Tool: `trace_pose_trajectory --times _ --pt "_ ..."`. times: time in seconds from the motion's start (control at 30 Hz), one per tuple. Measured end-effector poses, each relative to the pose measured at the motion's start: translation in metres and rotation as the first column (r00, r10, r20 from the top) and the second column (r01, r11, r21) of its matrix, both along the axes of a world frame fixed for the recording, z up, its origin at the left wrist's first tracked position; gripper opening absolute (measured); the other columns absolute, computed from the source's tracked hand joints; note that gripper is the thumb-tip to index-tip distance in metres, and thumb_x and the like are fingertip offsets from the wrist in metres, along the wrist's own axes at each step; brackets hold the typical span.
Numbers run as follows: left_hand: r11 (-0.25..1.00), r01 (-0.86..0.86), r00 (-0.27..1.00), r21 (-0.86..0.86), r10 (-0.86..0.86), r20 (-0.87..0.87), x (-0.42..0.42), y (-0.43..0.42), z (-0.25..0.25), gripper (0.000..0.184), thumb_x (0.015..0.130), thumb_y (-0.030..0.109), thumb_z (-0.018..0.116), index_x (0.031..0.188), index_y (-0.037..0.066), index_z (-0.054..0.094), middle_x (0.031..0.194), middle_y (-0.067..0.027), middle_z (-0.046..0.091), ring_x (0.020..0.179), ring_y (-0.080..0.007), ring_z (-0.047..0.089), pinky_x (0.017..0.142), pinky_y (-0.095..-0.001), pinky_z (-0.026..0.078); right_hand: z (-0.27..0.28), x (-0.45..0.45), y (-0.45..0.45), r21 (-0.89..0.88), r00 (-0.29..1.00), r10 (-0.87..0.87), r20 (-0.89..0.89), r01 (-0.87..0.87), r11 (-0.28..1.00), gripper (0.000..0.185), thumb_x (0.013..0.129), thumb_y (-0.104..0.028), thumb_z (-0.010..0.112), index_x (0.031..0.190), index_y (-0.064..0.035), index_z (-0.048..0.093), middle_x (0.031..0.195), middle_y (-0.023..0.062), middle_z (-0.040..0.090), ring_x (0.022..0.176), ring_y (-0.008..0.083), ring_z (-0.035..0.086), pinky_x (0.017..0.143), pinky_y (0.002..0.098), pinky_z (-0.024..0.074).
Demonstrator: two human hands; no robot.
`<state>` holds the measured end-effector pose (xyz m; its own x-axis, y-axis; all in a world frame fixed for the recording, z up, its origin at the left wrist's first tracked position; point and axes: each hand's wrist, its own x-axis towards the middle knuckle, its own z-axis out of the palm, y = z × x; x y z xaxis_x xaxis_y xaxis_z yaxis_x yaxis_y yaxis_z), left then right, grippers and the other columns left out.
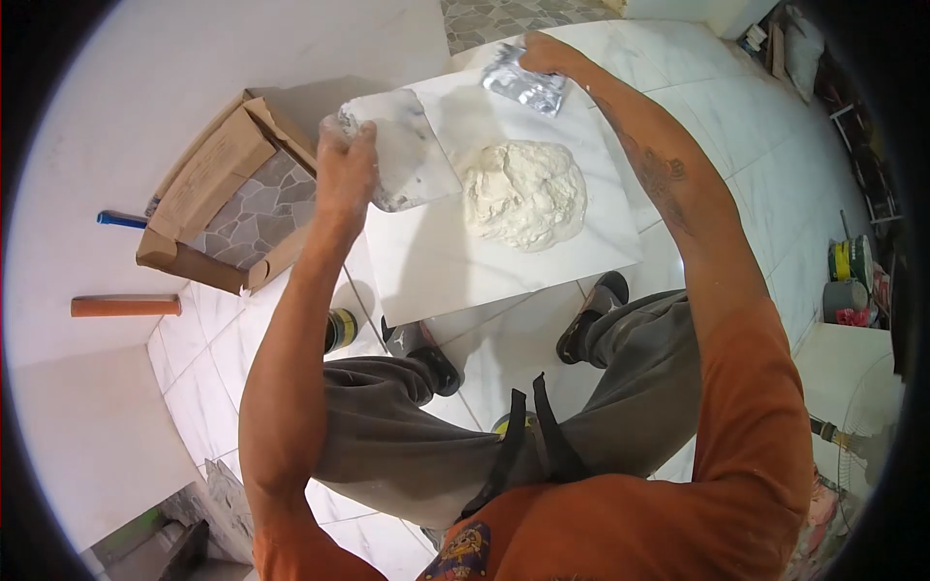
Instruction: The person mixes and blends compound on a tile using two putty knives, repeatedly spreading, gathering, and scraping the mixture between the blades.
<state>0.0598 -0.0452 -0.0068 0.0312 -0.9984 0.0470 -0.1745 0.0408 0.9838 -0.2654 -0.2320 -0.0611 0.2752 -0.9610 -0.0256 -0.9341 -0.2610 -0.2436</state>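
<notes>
My left hand is closed on the left edge of a flat, pale grey plate with rounded corners and smears of white paste. The plate is over the left part of a white marble-look tile. On this tile lies a thick mound of off-white paste, just right of the plate. Beyond the mound, at the tile's far edge, my right hand grips a flat, shiny silver piece with whitish marks. Whether it is a blade or a foil packet I cannot tell.
An opened cardboard box lies by the wall at left, near an orange-brown strip and a blue object. A can stands by my left foot. Rolls and containers and a fan are at right.
</notes>
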Motion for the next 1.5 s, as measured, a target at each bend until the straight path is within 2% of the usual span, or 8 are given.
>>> trace_pose_trajectory --times 0.1,0.27,0.57,0.8,1.0,1.1,1.3,1.5 --pt "1.0 -0.012 0.997 -0.018 0.01 -0.082 0.011 -0.002 0.005 0.025 0.094 0.013 0.052 0.109 -0.006 0.045 0.096 -0.012 0.056 0.084 -0.0151 0.054 0.074 -0.0303 0.048 -0.001 0.041 0.009 0.099 0.966 0.209 0.153 -0.225 0.969 0.049 0.076 -0.021 0.053 0.121 -0.0031 0.061 0.112 0.0241 0.064 0.107 0.0368 0.06 0.091 0.041 0.0468" --pt "0.999 -0.04 0.996 -0.015 0.039 -0.077 0.022 -0.004 0.016 0.027 0.094 0.015 0.052 0.111 -0.005 0.046 0.098 -0.0105 0.056 0.085 -0.0148 0.055 0.075 -0.0303 0.049 0.019 0.111 0.05 0.313 0.876 0.481 0.028 -0.465 0.828 0.048 0.081 -0.013 0.062 0.128 -0.0025 0.056 0.118 0.0218 0.062 0.109 0.0319 0.058 0.091 0.0365 0.0458" --pt "0.999 -0.023 0.992 -0.026 0.02 -0.122 0.028 0.007 0.024 0.027 0.095 0.016 0.052 0.113 -0.002 0.046 0.101 -0.012 0.058 0.09 -0.0166 0.057 0.078 -0.0315 0.05 0.095 0.111 0.118 0.479 0.741 0.651 -0.165 -0.517 0.71 0.03 0.086 -0.016 0.06 0.115 -0.005 0.063 0.109 0.0151 0.066 0.099 0.0347 0.06 0.089 0.0379 0.0462" --pt "0.988 -0.004 0.998 -0.152 -0.006 -0.062 0.0 0.013 0.009 0.03 0.092 0.01 0.054 0.114 -0.005 0.042 0.097 -0.0149 0.059 0.081 -0.0211 0.06 0.072 -0.0351 0.052 0.075 0.049 0.173 -0.008 0.877 0.477 -0.054 -0.478 0.878 0.031 0.088 -0.02 0.056 0.108 0.0037 0.063 0.1 0.0216 0.066 0.097 0.0384 0.061 0.09 0.043 0.0459" --pt "0.988 0.028 0.939 -0.149 0.025 0.344 -0.069 0.03 -0.007 0.048 0.09 0.018 0.049 0.122 -0.01 0.027 0.093 -0.0375 0.061 0.088 -0.0496 0.063 0.08 -0.0503 0.05 0.057 0.035 0.188 -0.096 0.975 0.201 0.089 -0.193 0.977 0.036 0.084 -0.022 0.054 0.102 0.0082 0.065 0.093 0.0279 0.065 0.09 0.0385 0.062 0.085 0.043 0.0466" --pt "0.987 0.061 0.937 -0.146 -0.006 0.349 -0.105 0.046 -0.005 0.052 0.085 0.013 0.052 0.12 -0.014 0.025 0.087 -0.036 0.061 0.084 -0.0503 0.061 0.078 -0.052 0.049 0.063 0.035 0.192 0.098 0.97 -0.014 0.241 -0.01 0.995 0.037 0.073 -0.02 0.055 0.091 0.0124 0.063 0.082 0.0314 0.062 0.079 0.0384 0.064 0.074 0.0449 0.0486" --pt "0.972 0.137 0.941 -0.193 -0.067 0.333 -0.135 0.04 -0.006 0.052 0.079 0.006 0.055 0.118 -0.014 0.026 0.1 -0.0383 0.056 0.094 -0.0495 0.058 0.08 -0.0512 0.048 0.075 0.035 0.205 0.092 0.914 -0.177 0.366 0.154 0.984 0.031 0.069 -0.017 0.056 0.075 0.0135 0.061 0.07 0.0305 0.059 0.063 0.032 0.06 0.061 0.0445 0.0464" --pt "0.979 0.132 0.877 -0.153 -0.043 0.478 -0.126 0.028 -0.006 0.047 0.081 0.008 0.051 0.116 -0.013 0.028 0.093 -0.0369 0.06 0.089 -0.0504 0.06 0.08 -0.0524 0.048 0.134 0.019 0.224 0.126 0.866 -0.23 0.445 0.194 0.973 0.032 0.082 -0.016 0.062 0.099 0.0112 0.065 0.079 0.0151 0.066 0.068 0.015 0.058 0.061 0.0344 0.0466"
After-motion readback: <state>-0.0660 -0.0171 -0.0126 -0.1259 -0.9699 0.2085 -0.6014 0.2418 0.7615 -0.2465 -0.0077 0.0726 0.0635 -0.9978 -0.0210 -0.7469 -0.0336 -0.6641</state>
